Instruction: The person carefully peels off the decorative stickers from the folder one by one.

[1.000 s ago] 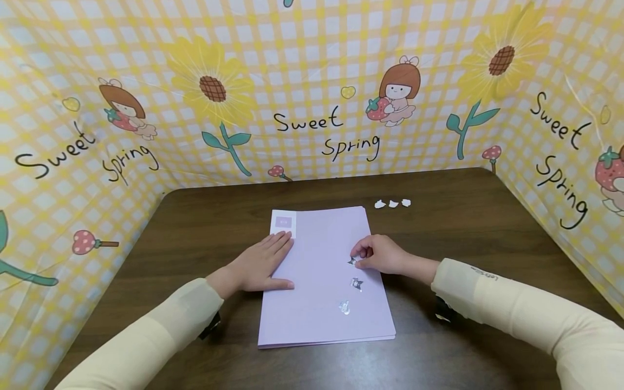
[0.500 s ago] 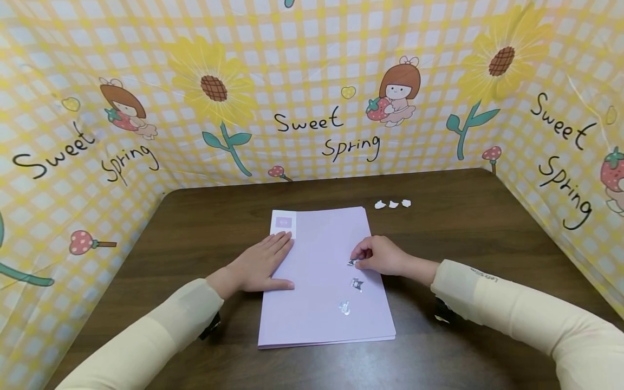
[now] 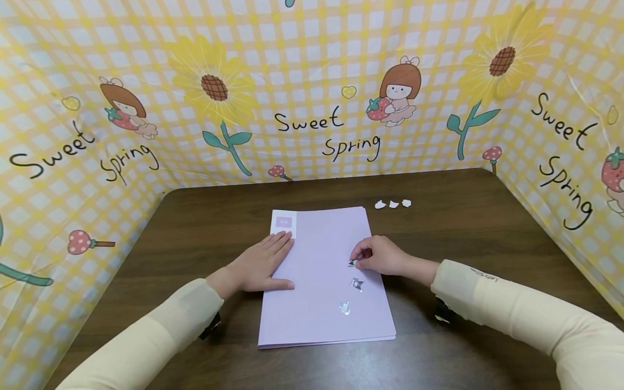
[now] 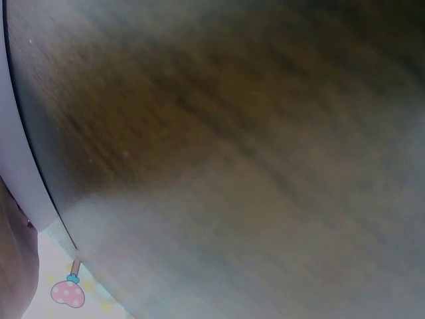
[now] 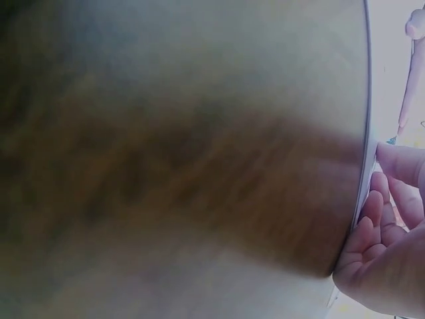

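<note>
Right wrist view: fingers curled on the right hand (image 5: 388, 262), at the edge of a pale sheet (image 5: 384, 73).
A blurred brown desk (image 5: 199, 166) fills most of it; part of the left hand (image 5: 416, 26) shows, cropped, upper right.

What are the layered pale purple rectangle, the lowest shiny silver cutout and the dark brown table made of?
Pale purple rectangle: probably matte paper or card, with thin flat edges.
Lowest shiny silver cutout: perhaps glossy foil or plastic film; it glints.
Dark brown table: wood or wood-look laminate, softly shiny, with streaky grain.
</note>
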Action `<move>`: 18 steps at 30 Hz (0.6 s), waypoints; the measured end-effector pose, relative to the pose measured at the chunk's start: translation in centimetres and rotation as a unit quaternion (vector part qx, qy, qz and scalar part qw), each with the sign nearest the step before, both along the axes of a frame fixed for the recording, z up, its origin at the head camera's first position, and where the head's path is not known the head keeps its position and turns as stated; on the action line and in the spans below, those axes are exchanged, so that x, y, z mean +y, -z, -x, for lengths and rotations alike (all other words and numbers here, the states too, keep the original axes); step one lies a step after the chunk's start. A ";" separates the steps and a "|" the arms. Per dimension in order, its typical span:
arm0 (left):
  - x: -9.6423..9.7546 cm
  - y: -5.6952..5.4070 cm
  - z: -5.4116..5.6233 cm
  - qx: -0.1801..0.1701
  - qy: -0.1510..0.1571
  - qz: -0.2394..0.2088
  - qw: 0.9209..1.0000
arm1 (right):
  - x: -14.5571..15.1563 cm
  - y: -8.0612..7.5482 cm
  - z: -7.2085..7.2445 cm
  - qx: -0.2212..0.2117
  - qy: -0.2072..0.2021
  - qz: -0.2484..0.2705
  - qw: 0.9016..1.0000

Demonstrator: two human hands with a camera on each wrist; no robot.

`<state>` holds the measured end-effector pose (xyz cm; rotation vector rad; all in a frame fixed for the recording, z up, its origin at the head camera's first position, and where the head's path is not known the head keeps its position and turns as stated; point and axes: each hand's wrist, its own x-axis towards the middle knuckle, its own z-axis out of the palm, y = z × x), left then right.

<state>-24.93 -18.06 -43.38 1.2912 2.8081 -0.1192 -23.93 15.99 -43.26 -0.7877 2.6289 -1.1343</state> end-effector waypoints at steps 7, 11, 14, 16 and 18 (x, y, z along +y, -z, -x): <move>0.0 -0.2 -0.1 -0.005 -0.002 0.002 1.000 | 0.0 0.0 0.0 -0.009 0.001 0.009 1.000; 0.0 -0.4 -0.2 -0.009 -0.003 0.007 1.000 | 0.1 0.0 0.0 -0.023 0.002 0.017 1.000; 0.1 -0.6 -0.2 -0.010 -0.003 0.009 1.000 | 0.1 -0.2 0.0 -0.038 0.008 0.024 0.999; 0.1 -0.6 -0.3 -0.010 -0.002 0.009 1.000 | 0.1 -0.3 0.1 -0.050 0.014 0.028 0.998; 0.1 -0.7 -0.3 -0.011 -0.001 0.007 1.000 | 0.2 -0.4 0.1 -0.067 0.022 0.035 0.997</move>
